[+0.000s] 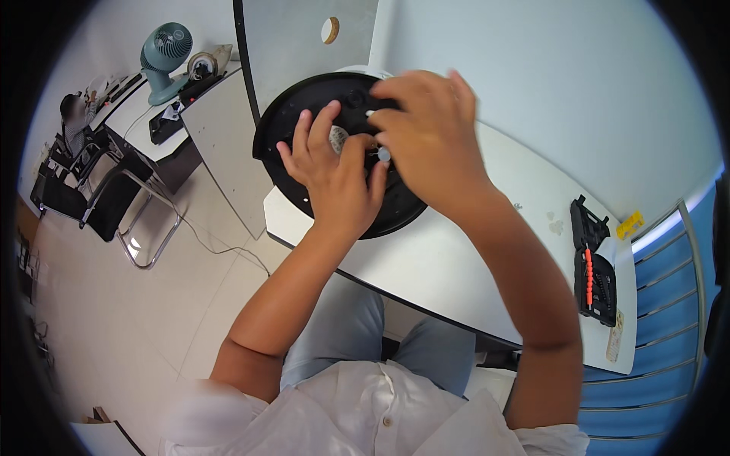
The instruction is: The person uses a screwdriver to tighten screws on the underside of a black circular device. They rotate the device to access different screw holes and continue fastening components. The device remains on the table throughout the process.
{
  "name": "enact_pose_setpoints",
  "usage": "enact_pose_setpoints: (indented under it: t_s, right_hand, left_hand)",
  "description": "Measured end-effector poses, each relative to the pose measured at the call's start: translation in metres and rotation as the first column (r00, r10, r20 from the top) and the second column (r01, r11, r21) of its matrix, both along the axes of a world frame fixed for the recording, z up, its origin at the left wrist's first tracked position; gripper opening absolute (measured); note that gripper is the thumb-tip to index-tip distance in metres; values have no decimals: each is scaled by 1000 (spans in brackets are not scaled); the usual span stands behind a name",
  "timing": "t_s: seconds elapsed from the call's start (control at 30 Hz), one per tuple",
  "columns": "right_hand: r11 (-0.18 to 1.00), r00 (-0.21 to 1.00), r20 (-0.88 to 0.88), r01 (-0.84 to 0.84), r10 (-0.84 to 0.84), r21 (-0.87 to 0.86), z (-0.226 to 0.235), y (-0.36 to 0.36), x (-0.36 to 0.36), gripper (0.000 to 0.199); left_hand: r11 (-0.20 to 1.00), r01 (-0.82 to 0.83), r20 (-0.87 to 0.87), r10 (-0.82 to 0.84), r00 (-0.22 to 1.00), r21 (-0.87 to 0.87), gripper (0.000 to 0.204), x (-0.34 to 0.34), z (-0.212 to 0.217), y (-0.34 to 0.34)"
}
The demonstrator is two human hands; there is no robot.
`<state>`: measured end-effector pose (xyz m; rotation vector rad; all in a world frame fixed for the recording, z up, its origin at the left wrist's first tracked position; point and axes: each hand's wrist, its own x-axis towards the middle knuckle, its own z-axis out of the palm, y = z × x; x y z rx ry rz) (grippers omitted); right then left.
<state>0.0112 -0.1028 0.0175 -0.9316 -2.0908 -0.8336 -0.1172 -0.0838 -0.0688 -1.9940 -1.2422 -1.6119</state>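
Observation:
A large round black plastic shell (285, 121) lies on the white table at its far left end. My left hand (331, 178) rests over its middle with several fingers spread. Its thumb and forefinger close about a small grey round part (383, 154). A pale round label (338, 139) shows partly beneath those fingers. My right hand (437, 140) reaches over the shell's right side, blurred, with its fingers curled in. A small white tip shows at these fingertips, too little to tell what they hold.
On the white table (449, 266), an open black tool case (595, 262) with an orange flexible shaft lies at the right, by a yellow piece (630, 225). A grey divider (296, 38) stands behind the shell. Far left are a green fan (167, 57), a black chair (122, 197) and a seated person.

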Motion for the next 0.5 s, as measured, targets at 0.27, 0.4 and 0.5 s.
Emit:
enact_pose_setpoints:
  t_s: [0.27,0.4,0.5]
  right_hand:
    - [751,349,-932,-588,-98,-299,-106,-7,15,74]
    - [777,350,-930,-552,-113,-302,-108,-4,5,68]
    - [844,398,-909,-439,-126,-309,-108,-5,-2,62]
  left_hand:
    - [999,13,37,-15,999,53,33,-3,10,6]
    - [996,-34,-29,37,999,77,32,-10,13,9]
    - [990,-56,-91,67,994,127,33,-13,14,11]
